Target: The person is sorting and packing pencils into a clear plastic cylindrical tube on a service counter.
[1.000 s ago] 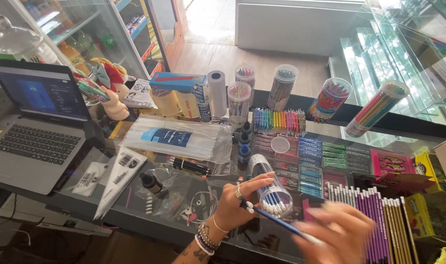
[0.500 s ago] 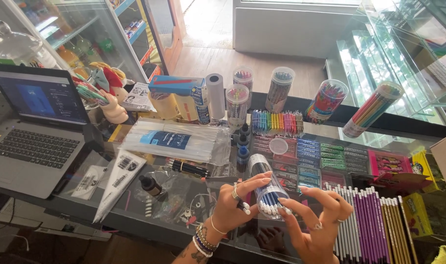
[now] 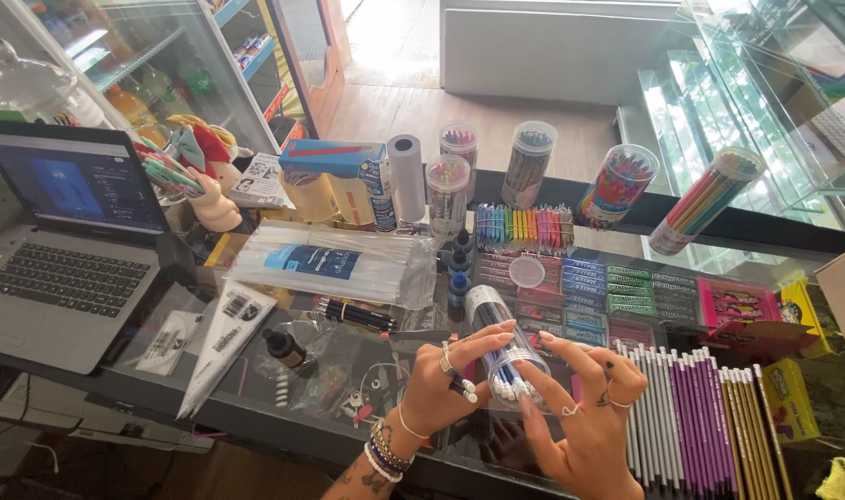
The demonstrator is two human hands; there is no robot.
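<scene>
A stationery shop: a glass worktop (image 3: 348,407) covered with rows of pencils (image 3: 691,417), marker packs (image 3: 524,225), tubs of coloured pens (image 3: 617,185), beside glass display cabinets (image 3: 765,83).

Head view looks down, near, over counter (image 3: 256,407).

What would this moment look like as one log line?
left hand: grips clear pen tube | right hand: fingers at tube's open end | surface: glass counter

Bright daylight pours in from the doorway ahead of me, washing the wooden floor (image 3: 413,102) nearly white. Glare streaks the glass cabinets (image 3: 765,83) and the glass counter (image 3: 348,370). My fingers blur slightly; edges bend outward; under the counter it's dim.
</scene>
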